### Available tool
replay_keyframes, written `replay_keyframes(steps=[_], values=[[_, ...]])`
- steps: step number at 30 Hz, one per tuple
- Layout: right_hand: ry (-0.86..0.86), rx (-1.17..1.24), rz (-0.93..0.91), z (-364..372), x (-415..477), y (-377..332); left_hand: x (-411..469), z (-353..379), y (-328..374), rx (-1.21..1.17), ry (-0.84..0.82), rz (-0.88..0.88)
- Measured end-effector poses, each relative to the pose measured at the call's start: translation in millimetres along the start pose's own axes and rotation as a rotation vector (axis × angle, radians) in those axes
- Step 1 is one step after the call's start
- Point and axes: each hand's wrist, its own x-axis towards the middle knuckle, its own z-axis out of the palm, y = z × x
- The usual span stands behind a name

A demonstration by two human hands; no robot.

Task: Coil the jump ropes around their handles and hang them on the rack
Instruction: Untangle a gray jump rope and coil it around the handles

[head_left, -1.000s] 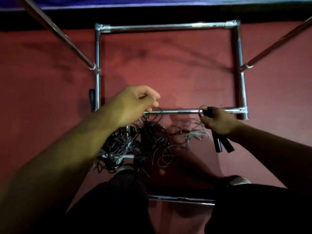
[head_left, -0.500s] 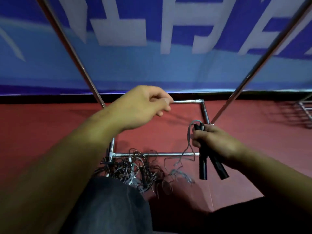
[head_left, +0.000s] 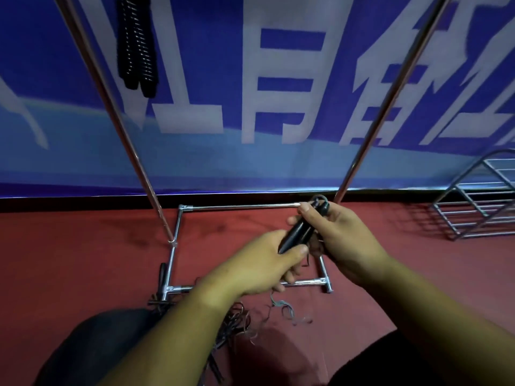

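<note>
My right hand (head_left: 338,235) grips two black jump rope handles (head_left: 299,234) held together, with a grey rope loop at their top end. My left hand (head_left: 264,264) closes its fingers on the lower tips of those handles. Thin grey rope trails down from my hands to a tangled pile of ropes (head_left: 239,324) on the red floor by my knee. The chrome rack (head_left: 133,151) stands in front of me, its two uprights rising from a rectangular base. A coiled black rope (head_left: 136,48) hangs at the upper left beside the rack's left upright.
A blue banner with white characters (head_left: 278,93) covers the wall behind the rack. A wire metal shelf (head_left: 479,201) sits on the floor at the right. Another black handle (head_left: 161,277) lies by the base's left corner. My dark-clad knees fill the bottom.
The view has tilted up from the floor to the banner. My left hand came down from the air onto the handle tips. My right hand turned the handles from hanging down to pointing left.
</note>
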Motion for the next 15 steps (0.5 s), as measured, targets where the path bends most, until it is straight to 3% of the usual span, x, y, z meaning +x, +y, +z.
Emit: replay_keyframes(steps=[3, 7, 12, 15], values=[[0.01, 0.012, 0.02, -18, 4, 7, 5, -8, -1, 0.026, -0.012, 0.009], [0.169, -0.074, -0.06, -43, 19, 18, 7, -23, -5, -0.001, -0.12, -0.046], [-0.247, -0.233, -0.126, -51, 18, 16, 13, -40, -5, -0.055, -0.199, -0.055], [-0.245, -0.195, -0.063, -53, 18, 24, 16, -50, -5, -0.007, -0.144, -0.019]])
